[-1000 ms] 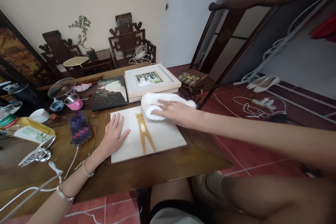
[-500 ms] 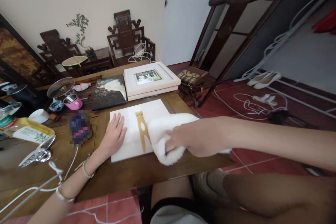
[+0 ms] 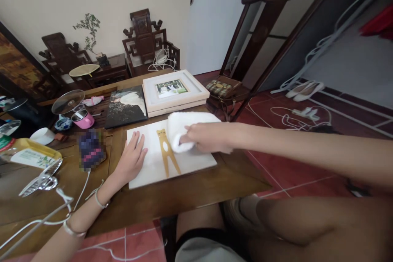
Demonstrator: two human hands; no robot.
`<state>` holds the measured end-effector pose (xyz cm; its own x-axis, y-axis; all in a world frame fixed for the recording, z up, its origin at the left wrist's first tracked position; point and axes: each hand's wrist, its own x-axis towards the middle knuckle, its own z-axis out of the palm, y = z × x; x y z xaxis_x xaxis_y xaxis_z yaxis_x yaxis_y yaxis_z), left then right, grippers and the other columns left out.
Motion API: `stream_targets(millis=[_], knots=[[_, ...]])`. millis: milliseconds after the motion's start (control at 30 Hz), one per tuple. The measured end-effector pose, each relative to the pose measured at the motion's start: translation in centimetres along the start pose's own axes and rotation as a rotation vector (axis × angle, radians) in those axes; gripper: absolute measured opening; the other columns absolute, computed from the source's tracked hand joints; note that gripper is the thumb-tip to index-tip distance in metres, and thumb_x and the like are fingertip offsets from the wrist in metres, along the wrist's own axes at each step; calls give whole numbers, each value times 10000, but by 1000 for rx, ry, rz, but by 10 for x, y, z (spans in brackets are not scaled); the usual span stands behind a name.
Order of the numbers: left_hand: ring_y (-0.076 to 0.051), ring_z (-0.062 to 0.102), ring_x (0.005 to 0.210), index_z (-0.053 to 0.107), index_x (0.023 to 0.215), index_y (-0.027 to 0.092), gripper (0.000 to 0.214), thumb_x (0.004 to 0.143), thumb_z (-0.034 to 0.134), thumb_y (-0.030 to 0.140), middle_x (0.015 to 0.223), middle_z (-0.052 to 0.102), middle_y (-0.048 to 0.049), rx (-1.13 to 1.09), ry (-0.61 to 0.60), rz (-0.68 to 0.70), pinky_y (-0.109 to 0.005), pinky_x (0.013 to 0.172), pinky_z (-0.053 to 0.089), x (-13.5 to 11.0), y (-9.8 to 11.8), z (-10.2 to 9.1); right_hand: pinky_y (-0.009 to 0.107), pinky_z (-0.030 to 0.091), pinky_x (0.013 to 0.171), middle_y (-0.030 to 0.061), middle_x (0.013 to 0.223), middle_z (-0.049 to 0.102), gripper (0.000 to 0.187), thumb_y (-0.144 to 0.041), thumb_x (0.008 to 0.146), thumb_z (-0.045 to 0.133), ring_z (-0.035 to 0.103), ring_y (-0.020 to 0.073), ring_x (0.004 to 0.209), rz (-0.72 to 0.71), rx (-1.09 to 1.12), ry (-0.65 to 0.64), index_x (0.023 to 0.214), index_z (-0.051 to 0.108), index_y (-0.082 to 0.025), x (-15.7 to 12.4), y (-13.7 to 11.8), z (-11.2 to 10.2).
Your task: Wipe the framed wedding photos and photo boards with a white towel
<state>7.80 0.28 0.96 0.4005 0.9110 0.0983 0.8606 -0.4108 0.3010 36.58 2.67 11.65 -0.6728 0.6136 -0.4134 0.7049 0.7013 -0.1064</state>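
Observation:
A white board [image 3: 147, 174] with a tan long-legged cat figure [image 3: 166, 151] on it lies flat on the wooden table [image 3: 233, 186]. My left hand [image 3: 132, 156] rests on the board's left edge, fingers stretched out and holding nothing. In my right hand [image 3: 208, 136] is a bunched fluffy white cloth [image 3: 181, 125], pressed on the board's upper right, just right of the cat's head. Some of the right fingers are tucked into the cloth and hidden.
Behind the board lie a dark picture panel [image 3: 125, 108] and a framed photo [image 3: 173, 90]. On the left are a pink cup [image 3: 83, 119], an oil bottle [image 3: 33, 153], a clear hair claw [image 3: 43, 180] and white cables [image 3: 66, 204]. A wooden chair [image 3: 260, 35] holds a plaid bag [image 3: 221, 89].
My right hand has moved the cloth away from me, from the board's lower right to its upper right, uncovering the cat's right leg. My left hand stays on the board.

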Motion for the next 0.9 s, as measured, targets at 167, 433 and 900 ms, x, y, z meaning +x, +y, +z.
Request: stream_targets(millis=[167, 433, 900], knots=[[-316, 108, 1503, 298, 1506, 124, 541, 1030, 270, 379, 1613, 189, -211, -14, 4, -3, -594, 1177, 163, -5, -5, -2, 304, 421, 571, 80, 897, 673, 488, -4, 711, 482, 650, 224, 758, -66, 74, -203, 1060, 730, -238, -30, -51, -18], [-317, 105, 1502, 289, 1510, 149, 525, 1031, 280, 362, 1614, 195, -201, -23, -2, 8, -610, 1171, 159, -2, -11, 1, 431, 525, 803, 195, 1297, 575, 573, -23, 754, 491, 621, 329, 1087, -63, -24, 102, 1293, 593, -192, 4, -13, 18], [-320, 121, 1499, 238, 1530, 124, 553, 1026, 274, 349, 1606, 208, -217, -68, 33, -10, -598, 1180, 159, -6, -12, -3, 692, 229, 1092, 167, 1544, 361, 466, -86, 709, 585, 200, 423, 1444, -547, -184, 429, 1158, 676, -169, 9, -29, 64]])
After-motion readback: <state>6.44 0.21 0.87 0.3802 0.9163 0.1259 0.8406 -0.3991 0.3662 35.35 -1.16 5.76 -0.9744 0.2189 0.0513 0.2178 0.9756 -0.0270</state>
